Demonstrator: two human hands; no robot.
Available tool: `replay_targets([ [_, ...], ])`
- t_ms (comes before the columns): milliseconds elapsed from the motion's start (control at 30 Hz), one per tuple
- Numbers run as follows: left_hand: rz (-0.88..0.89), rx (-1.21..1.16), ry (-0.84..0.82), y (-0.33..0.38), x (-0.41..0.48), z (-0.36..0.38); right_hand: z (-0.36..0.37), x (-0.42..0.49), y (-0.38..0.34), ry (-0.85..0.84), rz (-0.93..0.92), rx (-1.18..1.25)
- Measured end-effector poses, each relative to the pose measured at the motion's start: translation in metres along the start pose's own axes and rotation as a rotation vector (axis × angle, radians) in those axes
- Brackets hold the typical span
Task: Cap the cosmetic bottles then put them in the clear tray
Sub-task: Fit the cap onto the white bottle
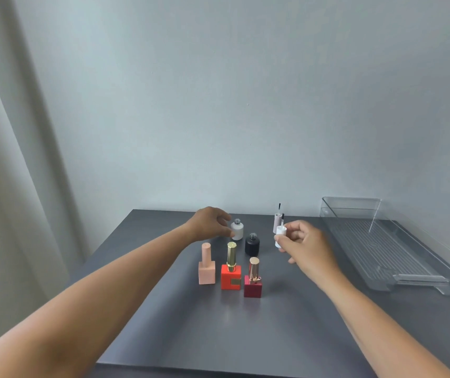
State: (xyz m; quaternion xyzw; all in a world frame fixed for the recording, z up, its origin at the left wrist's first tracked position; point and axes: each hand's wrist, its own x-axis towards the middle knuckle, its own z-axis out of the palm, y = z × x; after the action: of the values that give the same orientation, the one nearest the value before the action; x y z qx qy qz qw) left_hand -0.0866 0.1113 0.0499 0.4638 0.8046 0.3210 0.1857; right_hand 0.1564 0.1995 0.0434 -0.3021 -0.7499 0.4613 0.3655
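An uncapped white bottle [237, 230] stands at the back of the dark table, and my left hand [210, 224] curls around its left side, fingertips touching it. My right hand [304, 244] holds a white cap [280, 236] between thumb and fingers, right of the bottles. An uncapped black bottle [252, 244] stands in front of the white one. Closer to me stand three capped bottles: a pink one [206, 266], an orange-red one with a gold cap [231, 270], and a dark red one with a rose-gold cap [253, 281]. The clear tray [382, 241] lies empty at the right.
Behind the white cap a pale pink cap with its brush pointing up [278, 221] stands on the table. The dark table [218, 336] meets a pale wall at the back; a curtain [5, 186] hangs at the left.
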Motion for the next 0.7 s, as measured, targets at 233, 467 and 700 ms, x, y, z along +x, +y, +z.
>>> replay_targets([
  [233,0.008,0.005,-0.019,0.006,0.013,0.013,-0.001,0.002,-0.005,-0.002,-0.002,0.001],
  [467,0.015,0.005,0.024,0.007,0.012,0.016,-0.002,0.004,-0.01,0.016,0.006,0.012],
  [700,0.063,-0.235,0.109,0.023,-0.014,-0.006,-0.007,0.007,-0.025,-0.029,-0.028,0.021],
])
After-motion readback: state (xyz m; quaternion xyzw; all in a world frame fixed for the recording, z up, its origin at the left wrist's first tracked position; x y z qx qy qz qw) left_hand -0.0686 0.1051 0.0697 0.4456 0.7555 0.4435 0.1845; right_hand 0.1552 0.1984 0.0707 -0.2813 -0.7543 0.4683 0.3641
